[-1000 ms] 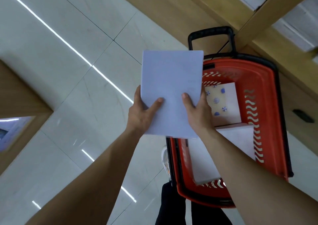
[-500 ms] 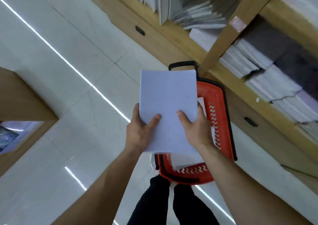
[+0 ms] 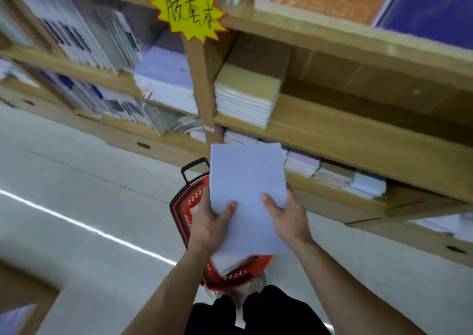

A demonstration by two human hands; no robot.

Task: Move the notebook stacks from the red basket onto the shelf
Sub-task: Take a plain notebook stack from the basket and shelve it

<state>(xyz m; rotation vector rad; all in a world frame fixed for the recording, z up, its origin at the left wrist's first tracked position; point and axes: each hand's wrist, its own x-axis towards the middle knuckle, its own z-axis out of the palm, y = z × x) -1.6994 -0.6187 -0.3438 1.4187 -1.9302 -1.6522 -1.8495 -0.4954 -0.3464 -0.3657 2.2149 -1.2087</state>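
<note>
I hold a pale lilac notebook stack [image 3: 247, 181] flat in front of me, above the red basket [image 3: 188, 206]. My left hand [image 3: 211, 223] grips its near left edge, thumb on top. My right hand [image 3: 286, 215] grips its near right edge the same way. The basket stands on the floor below the stack, with its black handle [image 3: 192, 167] toward the wooden shelf [image 3: 332, 135]. More white notebooks [image 3: 227, 264] show in the basket's near end. The shelf board straight ahead carries a cream-topped stack [image 3: 245, 94] at its left, with bare wood to the right.
A shelf upright [image 3: 199, 78] with a yellow starburst sign [image 3: 186, 9] divides the bays. The lower shelf holds several low notebook piles [image 3: 332, 171]. The left bays are packed with standing books [image 3: 84, 40] and a lilac stack [image 3: 163, 86]. White tiled floor [image 3: 89, 206] lies to the left.
My view has tilted up from the floor and basket to the shelf. Both hands have carried the notebook stack up and forward, away from the basket, toward the shelf.
</note>
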